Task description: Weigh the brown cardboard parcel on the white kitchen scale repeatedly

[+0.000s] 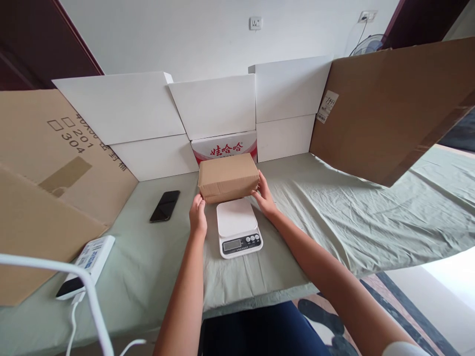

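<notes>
A small brown cardboard box (228,177) is held between both hands just behind and above a white digital kitchen scale (237,227). My left hand (198,215) presses on the box's lower left corner. My right hand (264,195) grips its right end. The scale's platform is bare and its display faces me. Whether the box's near edge touches the scale I cannot tell.
A black phone (165,205) lies left of the scale on the green cloth (334,217). A white power bank with cable (87,264) sits at the near left. White boxes (215,106), a red-printed carton (224,147) and big cardboard sheets (389,104) wall in the table.
</notes>
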Action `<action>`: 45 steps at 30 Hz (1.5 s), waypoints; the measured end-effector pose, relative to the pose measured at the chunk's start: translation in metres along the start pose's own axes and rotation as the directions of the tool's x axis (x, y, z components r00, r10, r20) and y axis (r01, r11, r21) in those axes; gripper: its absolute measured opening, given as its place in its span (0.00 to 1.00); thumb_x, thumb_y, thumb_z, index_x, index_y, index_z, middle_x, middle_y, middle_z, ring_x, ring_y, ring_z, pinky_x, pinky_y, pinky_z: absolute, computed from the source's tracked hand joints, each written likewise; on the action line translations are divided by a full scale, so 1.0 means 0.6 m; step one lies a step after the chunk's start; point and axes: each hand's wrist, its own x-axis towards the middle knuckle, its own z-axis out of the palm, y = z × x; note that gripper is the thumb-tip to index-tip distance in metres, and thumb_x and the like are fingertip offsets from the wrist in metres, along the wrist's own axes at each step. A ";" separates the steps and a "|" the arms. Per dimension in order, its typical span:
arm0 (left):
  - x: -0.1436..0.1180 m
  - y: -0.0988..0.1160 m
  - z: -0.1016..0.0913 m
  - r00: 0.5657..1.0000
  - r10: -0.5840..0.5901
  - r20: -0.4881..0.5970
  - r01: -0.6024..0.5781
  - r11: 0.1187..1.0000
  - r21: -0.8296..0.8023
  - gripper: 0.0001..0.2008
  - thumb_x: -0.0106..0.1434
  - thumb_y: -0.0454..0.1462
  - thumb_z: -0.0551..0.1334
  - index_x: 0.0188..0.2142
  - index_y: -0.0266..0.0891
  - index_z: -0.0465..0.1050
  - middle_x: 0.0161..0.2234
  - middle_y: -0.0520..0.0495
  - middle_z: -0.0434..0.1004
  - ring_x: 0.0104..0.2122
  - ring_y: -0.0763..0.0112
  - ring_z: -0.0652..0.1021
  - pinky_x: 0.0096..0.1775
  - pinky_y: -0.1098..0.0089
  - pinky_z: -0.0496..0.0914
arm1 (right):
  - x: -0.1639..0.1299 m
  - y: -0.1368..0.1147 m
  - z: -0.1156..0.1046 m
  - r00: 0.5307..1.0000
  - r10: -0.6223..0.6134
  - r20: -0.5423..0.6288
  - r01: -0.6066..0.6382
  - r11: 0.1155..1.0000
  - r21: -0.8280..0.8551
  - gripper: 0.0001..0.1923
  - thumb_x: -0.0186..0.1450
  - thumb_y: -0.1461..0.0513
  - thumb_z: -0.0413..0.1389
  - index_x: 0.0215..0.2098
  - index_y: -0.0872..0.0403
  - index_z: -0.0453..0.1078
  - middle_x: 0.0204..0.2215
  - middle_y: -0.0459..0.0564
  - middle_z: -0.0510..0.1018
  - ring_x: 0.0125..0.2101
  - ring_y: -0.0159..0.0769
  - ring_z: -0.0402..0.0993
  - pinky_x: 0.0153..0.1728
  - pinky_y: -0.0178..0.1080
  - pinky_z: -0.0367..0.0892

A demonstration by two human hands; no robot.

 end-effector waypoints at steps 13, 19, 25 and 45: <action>-0.168 0.061 -0.033 0.999 -0.040 -0.015 0.039 0.997 -0.072 0.31 0.65 0.51 0.62 0.62 0.38 0.70 0.63 0.35 0.72 0.66 0.51 0.69 0.66 0.54 0.60 | -0.122 -0.107 -0.026 0.998 -0.055 0.017 0.057 0.961 -0.272 0.41 0.72 0.45 0.52 0.76 0.39 0.38 0.73 0.53 0.53 0.70 0.52 0.55 0.68 0.58 0.59; -0.180 0.065 -0.037 0.991 -0.117 -0.063 0.115 0.992 -0.043 0.33 0.64 0.53 0.61 0.62 0.37 0.70 0.63 0.34 0.72 0.66 0.50 0.69 0.66 0.52 0.60 | -0.126 -0.110 -0.024 0.999 -0.036 0.032 0.044 0.961 -0.272 0.40 0.71 0.43 0.51 0.75 0.42 0.42 0.71 0.56 0.56 0.67 0.54 0.59 0.62 0.57 0.65; -0.193 0.066 -0.040 0.986 -0.138 -0.091 0.135 0.990 -0.040 0.33 0.64 0.53 0.61 0.62 0.36 0.70 0.63 0.33 0.72 0.66 0.50 0.69 0.66 0.53 0.61 | -0.128 -0.111 -0.025 0.999 -0.049 0.016 0.052 0.969 -0.243 0.37 0.71 0.43 0.50 0.74 0.42 0.47 0.69 0.56 0.58 0.65 0.53 0.61 0.61 0.56 0.66; -0.201 0.068 -0.042 0.992 -0.107 -0.065 0.107 0.994 0.004 0.33 0.65 0.54 0.60 0.63 0.39 0.69 0.63 0.34 0.71 0.65 0.51 0.70 0.67 0.52 0.60 | -0.133 -0.110 -0.020 0.997 -0.019 -0.068 0.003 0.974 -0.226 0.32 0.71 0.44 0.50 0.68 0.43 0.52 0.65 0.56 0.62 0.63 0.51 0.63 0.59 0.55 0.68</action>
